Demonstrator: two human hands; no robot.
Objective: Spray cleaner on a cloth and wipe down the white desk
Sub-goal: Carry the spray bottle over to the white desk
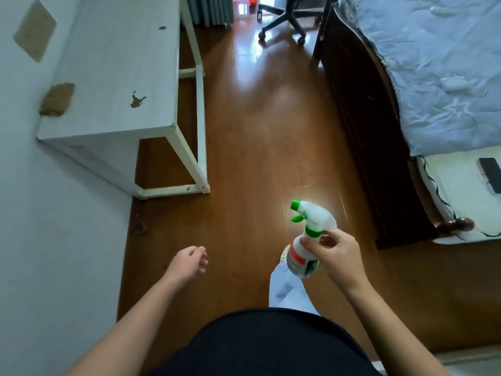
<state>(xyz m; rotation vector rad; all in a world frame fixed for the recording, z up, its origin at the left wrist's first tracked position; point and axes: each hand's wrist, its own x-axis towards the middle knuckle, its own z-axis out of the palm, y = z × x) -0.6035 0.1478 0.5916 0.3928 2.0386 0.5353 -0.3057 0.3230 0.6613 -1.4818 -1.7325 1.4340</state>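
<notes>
My right hand [337, 256] grips a white spray bottle [306, 240] with a green nozzle and trigger, held over the wooden floor, nozzle pointing left. My left hand [189, 263] hangs empty, fingers loosely curled, to the left of the bottle. The white desk [116, 69] stands ahead on the left against the wall, its top chipped in two dark spots. A brown cloth [58, 99] lies on the desk's near left edge by the wall.
A bed [433, 77] with a blue cover and dark wooden frame lines the right side. A black office chair [287, 14] stands at the far end. A dark phone [490, 173] lies on the bed's white end. Wooden floor [271, 131] runs between desk and bed.
</notes>
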